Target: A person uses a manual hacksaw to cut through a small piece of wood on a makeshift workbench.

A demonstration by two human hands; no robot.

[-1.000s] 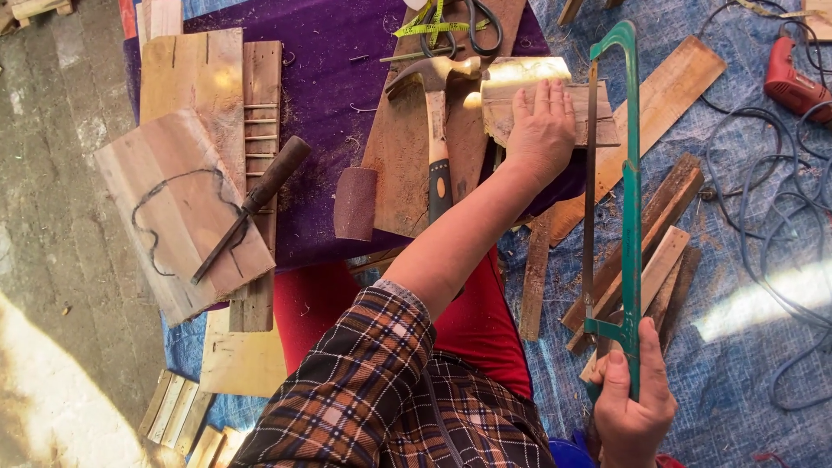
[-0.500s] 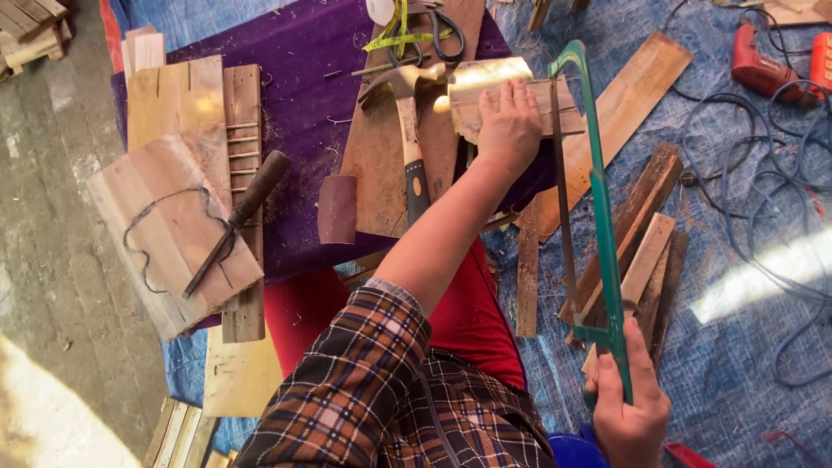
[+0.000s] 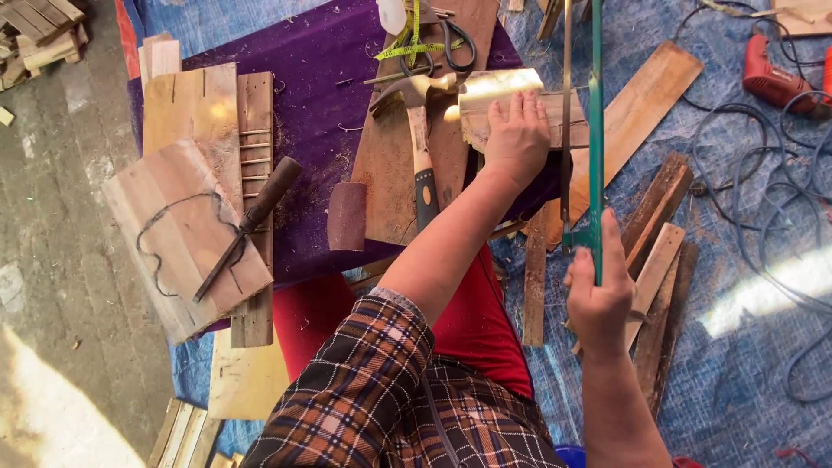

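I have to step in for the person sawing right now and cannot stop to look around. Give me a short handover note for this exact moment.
Left hand: flat on the wooden piece, pinning it to the board on the purple cloth.
Right hand: gripped around the handle of the green hacksaw, blade set across the piece's right end.
Nearby: hammer just left of the piece, scissors above it, red drill on the blue tarp.
Done: piece clamped by hand, saw lined up. Cut depth cannot be seen.
Left: the piece is not yet in two parts.
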